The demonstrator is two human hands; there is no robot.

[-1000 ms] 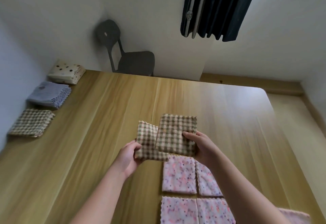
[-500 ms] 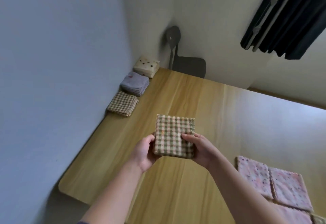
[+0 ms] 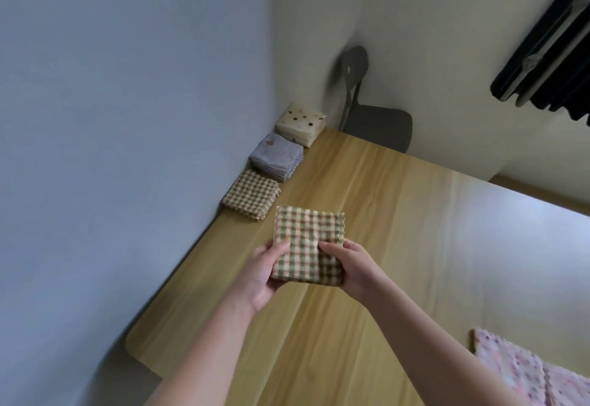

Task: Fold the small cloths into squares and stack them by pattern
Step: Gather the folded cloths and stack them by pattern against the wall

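Observation:
A folded checked cloth [image 3: 308,239] in green, cream and orange is held in the air above the wooden table [image 3: 399,214]. My left hand [image 3: 265,274] grips its left edge and my right hand [image 3: 351,270] grips its right edge, thumbs on top. Just beyond it, along the wall, lies a stack of brown checked cloths [image 3: 252,195]. Behind that come a stack of grey-lilac cloths [image 3: 277,157] and a stack of cream dotted cloths [image 3: 301,124]. Pink speckled folded cloths [image 3: 510,370] lie at the lower right.
A blue-grey wall [image 3: 127,150] runs along the table's left edge. A dark chair [image 3: 373,111] stands behind the far corner. A dark curtain [image 3: 549,64] hangs at the upper right. The table's rounded near-left corner [image 3: 134,345] is in view.
The two checked cloths have been brought together into one bundle held by both hands. The view has swung left, and the bundle now sits closer to the brown checked stack.

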